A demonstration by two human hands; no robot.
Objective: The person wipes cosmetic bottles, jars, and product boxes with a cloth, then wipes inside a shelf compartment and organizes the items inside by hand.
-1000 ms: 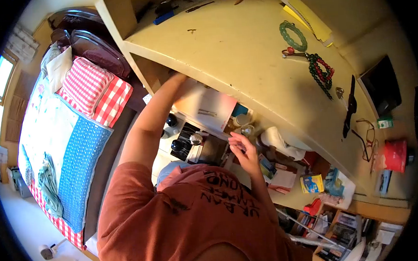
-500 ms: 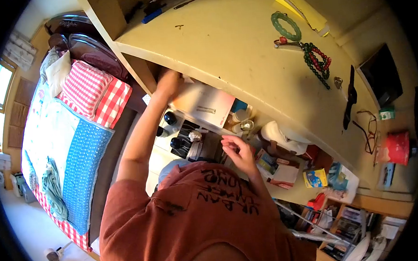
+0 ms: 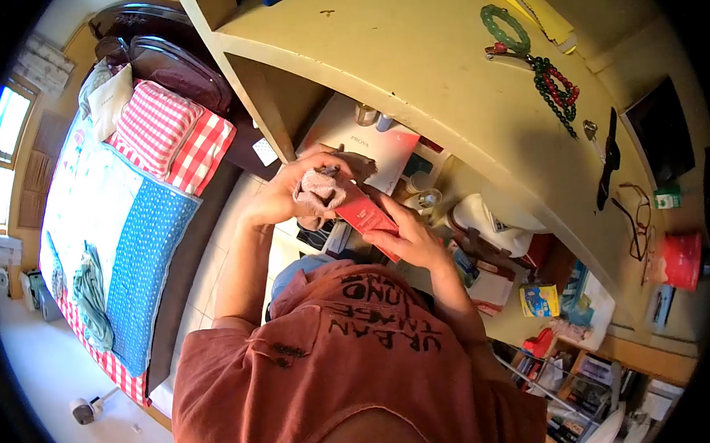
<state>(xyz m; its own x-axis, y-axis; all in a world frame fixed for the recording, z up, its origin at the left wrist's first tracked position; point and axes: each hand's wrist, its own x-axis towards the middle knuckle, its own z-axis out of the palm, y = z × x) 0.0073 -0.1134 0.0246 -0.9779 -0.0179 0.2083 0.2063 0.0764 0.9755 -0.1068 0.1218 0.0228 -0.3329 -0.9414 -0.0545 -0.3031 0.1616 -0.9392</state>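
My left hand (image 3: 279, 197) is closed around a crumpled pinkish-grey cloth (image 3: 320, 193) in front of the lower shelf. Close beside it, my right hand (image 3: 411, 233) grips a slim red box (image 3: 366, 213) with small pale print. The upper end of the box meets the cloth; whether my left fingers also touch the box I cannot tell. Just beyond both hands, a white and pink box (image 3: 359, 140) marked PROYA lies inside the shelf, with small jars (image 3: 366, 114) on it.
Above the shelf, the yellowish desktop (image 3: 411, 53) juts out near my hands, bearing a green bead bracelet (image 3: 505, 26), a dark watch (image 3: 608, 159), glasses (image 3: 634, 221) and a red container (image 3: 680, 259). A white bag (image 3: 482, 220) sits right of my hands. A bed (image 3: 93, 201) stands at the left.
My left hand has come out of the shelf and now holds the cloth. My right hand, empty before, has moved inward and holds the red box. The view has shifted slightly.
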